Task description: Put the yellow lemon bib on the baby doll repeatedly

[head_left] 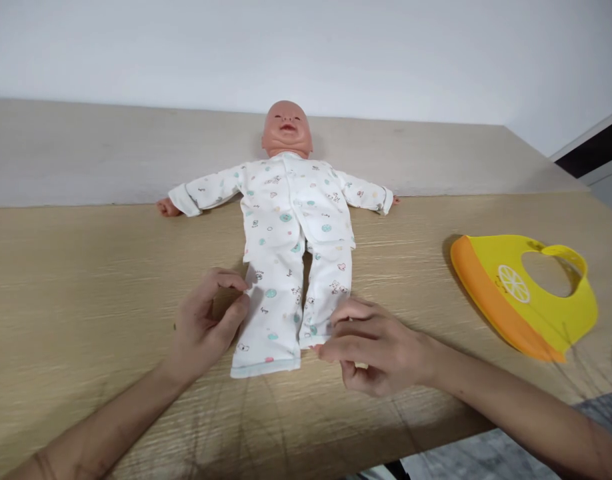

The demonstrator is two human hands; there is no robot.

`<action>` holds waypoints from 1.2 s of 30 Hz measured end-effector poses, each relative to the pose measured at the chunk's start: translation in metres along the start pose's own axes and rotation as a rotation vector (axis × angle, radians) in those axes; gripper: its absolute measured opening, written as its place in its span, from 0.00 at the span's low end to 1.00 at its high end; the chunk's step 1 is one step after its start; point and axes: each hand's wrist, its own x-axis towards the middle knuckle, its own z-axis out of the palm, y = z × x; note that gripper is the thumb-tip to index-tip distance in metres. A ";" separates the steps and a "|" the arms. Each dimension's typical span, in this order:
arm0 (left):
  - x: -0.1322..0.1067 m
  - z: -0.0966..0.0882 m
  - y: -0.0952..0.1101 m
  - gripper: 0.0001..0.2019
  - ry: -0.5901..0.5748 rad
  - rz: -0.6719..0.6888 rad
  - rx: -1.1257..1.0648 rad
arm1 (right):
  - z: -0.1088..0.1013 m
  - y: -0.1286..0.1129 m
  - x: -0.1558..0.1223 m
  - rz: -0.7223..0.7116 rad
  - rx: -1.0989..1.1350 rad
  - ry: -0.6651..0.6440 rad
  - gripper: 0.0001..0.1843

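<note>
A baby doll (287, 127) lies on its back on the wooden table (86, 280), arms spread, head toward the wall. It wears a white printed top and white printed trousers (281, 293). My left hand (209, 323) rests at the outer edge of the doll's left-side trouser leg, fingers curled and pinching the fabric near the thigh. My right hand (373, 347) lies over the lower end of the other trouser leg, fingers bent and closed on the cloth at the cuff.
A yellow silicone bib (526, 290) with an orange catch pocket and a lemon print lies flat on the table to the right. A white wall stands behind. The table's near edge runs at lower right, with grey floor beyond.
</note>
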 end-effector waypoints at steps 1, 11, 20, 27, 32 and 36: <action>0.000 0.000 0.000 0.08 -0.006 0.000 -0.003 | 0.000 0.000 0.000 -0.007 -0.002 0.004 0.24; 0.000 -0.001 0.002 0.08 -0.004 -0.015 -0.006 | -0.003 0.001 0.000 0.006 -0.087 0.018 0.17; 0.002 0.001 0.004 0.09 -0.014 0.033 -0.054 | -0.013 0.000 -0.002 -0.122 -0.418 -0.143 0.17; 0.002 0.001 0.006 0.08 0.004 0.012 -0.043 | -0.007 -0.005 -0.017 -0.192 -0.499 -0.098 0.15; 0.001 0.001 0.006 0.07 0.021 -0.030 -0.026 | -0.006 -0.007 -0.029 -0.112 -0.513 -0.014 0.15; 0.002 0.003 0.007 0.06 0.031 -0.050 -0.006 | -0.001 -0.006 -0.028 -0.013 -0.413 0.076 0.17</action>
